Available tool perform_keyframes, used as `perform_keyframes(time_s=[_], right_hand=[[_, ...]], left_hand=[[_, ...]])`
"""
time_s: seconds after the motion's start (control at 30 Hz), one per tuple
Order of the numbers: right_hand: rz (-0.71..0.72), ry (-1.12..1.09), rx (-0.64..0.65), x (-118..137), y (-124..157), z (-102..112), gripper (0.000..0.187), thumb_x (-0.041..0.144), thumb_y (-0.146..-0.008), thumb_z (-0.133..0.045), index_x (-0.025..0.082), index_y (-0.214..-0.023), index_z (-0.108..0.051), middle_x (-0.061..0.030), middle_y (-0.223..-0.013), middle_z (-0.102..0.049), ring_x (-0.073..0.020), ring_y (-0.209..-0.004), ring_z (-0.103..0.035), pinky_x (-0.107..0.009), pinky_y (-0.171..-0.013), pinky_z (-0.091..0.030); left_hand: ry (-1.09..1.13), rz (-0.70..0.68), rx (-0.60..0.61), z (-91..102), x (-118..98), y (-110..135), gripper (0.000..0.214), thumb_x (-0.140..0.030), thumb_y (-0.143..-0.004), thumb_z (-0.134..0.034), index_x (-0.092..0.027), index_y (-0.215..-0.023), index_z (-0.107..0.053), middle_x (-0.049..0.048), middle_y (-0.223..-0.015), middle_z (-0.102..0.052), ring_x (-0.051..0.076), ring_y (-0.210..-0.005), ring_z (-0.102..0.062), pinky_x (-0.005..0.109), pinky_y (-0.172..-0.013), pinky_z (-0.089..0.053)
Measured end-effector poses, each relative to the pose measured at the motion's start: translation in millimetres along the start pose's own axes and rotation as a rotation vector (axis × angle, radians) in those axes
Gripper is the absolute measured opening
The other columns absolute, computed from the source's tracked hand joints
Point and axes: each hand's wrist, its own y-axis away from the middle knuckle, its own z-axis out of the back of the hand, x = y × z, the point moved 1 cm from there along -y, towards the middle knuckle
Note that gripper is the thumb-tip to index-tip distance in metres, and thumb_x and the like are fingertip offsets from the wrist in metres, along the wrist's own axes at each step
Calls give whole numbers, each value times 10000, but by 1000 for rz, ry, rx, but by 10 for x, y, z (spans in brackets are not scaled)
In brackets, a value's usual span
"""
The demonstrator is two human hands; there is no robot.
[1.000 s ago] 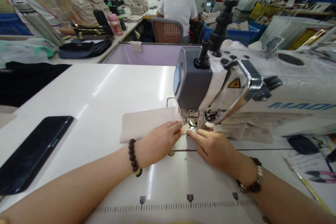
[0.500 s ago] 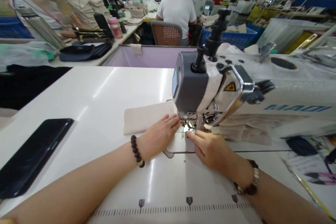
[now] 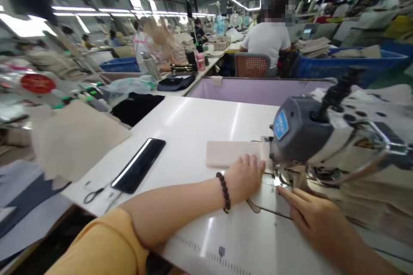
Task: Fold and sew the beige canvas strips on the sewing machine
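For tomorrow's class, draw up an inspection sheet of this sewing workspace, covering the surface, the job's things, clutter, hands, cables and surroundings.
surface: glossy white table, with a printed ruler scale along the near edge.
job's things: pale fabric strip lying against the sewing machine.
clutter: phone, scissors, beige panel, black cloth.
hands: left hand rests on the strip; right hand lies flat, fingers extended, near the needle area.
cables: nothing seen.
surroundings: seated co-worker; blue crates.
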Motion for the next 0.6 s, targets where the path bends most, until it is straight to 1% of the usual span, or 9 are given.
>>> perform_keyframes(time_s=[0.03, 0.13, 0.2, 0.27, 0.33, 0.4, 0.47, 0.53, 0.6], right_hand=[[37, 9, -23, -25, 15, -39, 355, 132, -833, -376, 150, -1087, -624, -67, -866, -683, -159, -635, -645, -233, -478, -482], [65, 53, -148, -87, 41, -137, 339, 158, -845, -375, 169, -1042, -650, -75, -890, -694, -193, -683, -667, -252, -483, -518], [75, 56, -172, -108, 48, -173, 341, 164, -850, -369, 170, -1038, -653, -76, -897, -696, -200, -696, -671, -259, -494, -532], [81, 56, -158, -114, 45, -178, 343, 159, -848, -367, 176, -1042, -650, -69, -890, -695, -192, -685, -671, -250, -482, -526], [83, 59, -121, -105, 31, -152, 342, 153, -846, -373, 183, -1055, -642, -56, -864, -693, -176, -653, -665, -238, -469, -512], [62, 52, -77, -76, 8, -96, 340, 147, -848, -373, 178, -1063, -634, -46, -828, -684, -163, -624, -654, -241, -486, -508], [21, 27, -30, -27, -23, -23, 346, 136, -850, -359, 156, -1064, -629, -45, -796, -670, -161, -621, -645, -257, -528, -511], [-16, -15, 10, 30, -58, 50, 358, 127, -846, -344, 136, -1067, -625, -39, -744, -649, -159, -606, -632, -263, -537, -499], [-66, -35, 46, 74, -91, 105, 364, 116, -836, -342, 132, -1066, -624, -39, -748, -642, -158, -622, -627, -261, -556, -485]], left_hand=[[60, 25, 9, 53, 60, 2, 386, -128, -905, -323, -16, -1269, -383, 286, -1197, -494, 346, -1082, -530, 468, -820, -462], [124, 121, -6, 321, 370, 30, 449, -56, -840, -380, -30, -1288, -370, 186, -924, -633, 280, -819, -630, 381, -665, -502], [157, 201, -82, 516, 607, 69, 525, -18, -803, -386, -47, -1323, -323, 143, -910, -650, 242, -800, -629, 339, -663, -499], [218, 238, -167, 619, 783, 108, 529, -2, -809, -350, -93, -1330, -320, 88, -921, -659, 179, -799, -630, 270, -669, -496], [273, 241, -219, 577, 862, 146, 519, 16, -812, -335, -102, -1317, -330, 52, -893, -664, 133, -779, -634, 228, -681, -494], [304, 240, -242, 418, 848, 196, 490, 15, -810, -366, -73, -1292, -347, 66, -899, -664, 135, -792, -639, 252, -717, -505], [309, 247, -257, 223, 770, 267, 462, -10, -806, -419, -37, -1264, -363, 148, -1023, -634, 193, -902, -627, 348, -789, -507], [289, 234, -281, 74, 659, 348, 462, -12, -797, -441, -20, -1253, -370, 258, -1245, -484, 288, -1136, -506, 505, -924, -417], [268, 112, -268, 6, 524, 411, 364, -19, -838, -395, -64, -1194, -453, 240, -1331, -408, 290, -1234, -410, 543, -998, -327]])
